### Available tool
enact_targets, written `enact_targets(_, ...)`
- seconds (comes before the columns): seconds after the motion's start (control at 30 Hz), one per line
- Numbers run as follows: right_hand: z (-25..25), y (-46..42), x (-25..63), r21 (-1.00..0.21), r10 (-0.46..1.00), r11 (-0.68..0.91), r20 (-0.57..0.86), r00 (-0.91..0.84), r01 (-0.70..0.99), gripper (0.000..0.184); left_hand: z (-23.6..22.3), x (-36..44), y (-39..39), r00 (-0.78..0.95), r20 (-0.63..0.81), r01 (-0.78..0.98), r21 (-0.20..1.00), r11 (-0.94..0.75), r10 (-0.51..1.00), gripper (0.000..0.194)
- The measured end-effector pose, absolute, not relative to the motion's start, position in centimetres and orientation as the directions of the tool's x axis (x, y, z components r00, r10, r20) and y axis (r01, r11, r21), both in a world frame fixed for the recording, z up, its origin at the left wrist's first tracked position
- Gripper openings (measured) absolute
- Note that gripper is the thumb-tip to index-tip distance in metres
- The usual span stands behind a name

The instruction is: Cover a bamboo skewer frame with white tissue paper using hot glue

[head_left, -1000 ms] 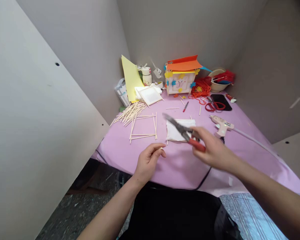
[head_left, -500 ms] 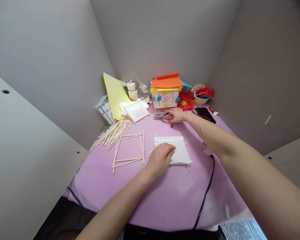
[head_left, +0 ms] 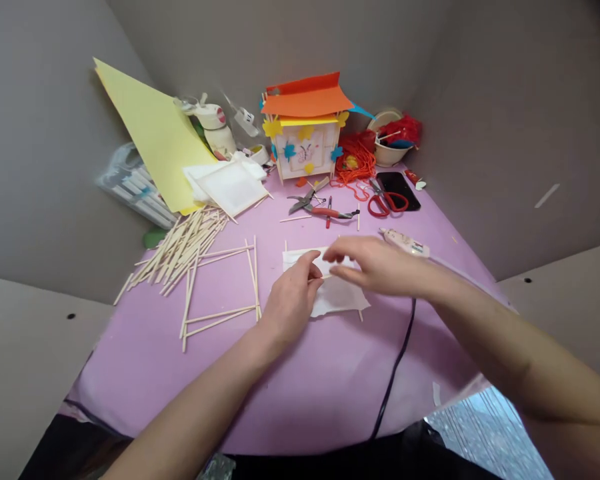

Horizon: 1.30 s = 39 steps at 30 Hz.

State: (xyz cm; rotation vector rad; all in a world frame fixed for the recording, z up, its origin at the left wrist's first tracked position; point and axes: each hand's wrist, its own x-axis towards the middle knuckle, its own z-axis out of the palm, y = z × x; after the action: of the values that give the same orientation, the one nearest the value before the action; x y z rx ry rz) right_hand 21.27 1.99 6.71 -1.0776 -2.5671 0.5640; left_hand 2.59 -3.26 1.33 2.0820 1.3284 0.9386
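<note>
White paper sheet (head_left: 341, 298), crumpled at its near edge, flat on a lilac tablecloth (head_left: 130, 380), directly beneath both hands. Label on a white bottle (head_left: 220, 140) too small to read. Left hand (head_left: 293, 300) half curled, fingertips on the sheet's upper edge; firm grip or mere touch impossible to tell. Right hand (head_left: 375, 263) open, fingers stretched toward the left hand across the sheet, nothing visibly held. Just left of the sheet, a square frame of wooden sticks (head_left: 254, 280). Farther off, red-handled pliers (head_left: 320, 212) and red scissors (head_left: 385, 203). Near the right hand's fingers' far side, a hot glue gun (head_left: 405, 243).
</note>
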Motion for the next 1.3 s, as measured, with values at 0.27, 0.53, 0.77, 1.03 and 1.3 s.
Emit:
enact_targets(0.27, 1.4, -2.9, 22.6, -0.554, 0.877, 0.474, 0.227, -0.424, 0.684, 0.013, 2.3, 0.4, -2.6, 0.368, 0.385, 0.626, 0.571, -0.531, 0.847, 0.022)
enact_targets(0.53, 0.2, -3.2, 22.5, -0.499, 0.893, 0.41, 0.05, -0.447, 0.764, 0.014, 1.7, -2.2, -2.0, 0.536, 0.068, 0.684, 0.549, -0.481, 0.841, 0.026)
enact_targets(0.77, 0.4, -3.4, 23.1, -0.46, 0.868, 0.446, 0.011, -0.497, 0.768, 0.016, 2.2, -2.2, -2.6, 0.617, -0.084, 0.708, 0.494, -0.505, 0.783, 0.019)
enact_targets(1.03, 0.7, -3.8, 23.5, -0.499, 0.835, 0.493, 0.042, -0.549, 0.712, 0.015, 2.7, -2.4, -2.7, 0.645, -0.126, 0.689, 0.522, -0.502, 0.754, 0.018)
enact_targets(1.3, 0.9, -3.6, 23.3, -0.516, 0.849, 0.449, -0.006, -0.528, 0.729, 0.019, 2.3, -2.2, -2.6, 0.665, -0.138, 0.691, 0.487, -0.534, 0.734, 0.011)
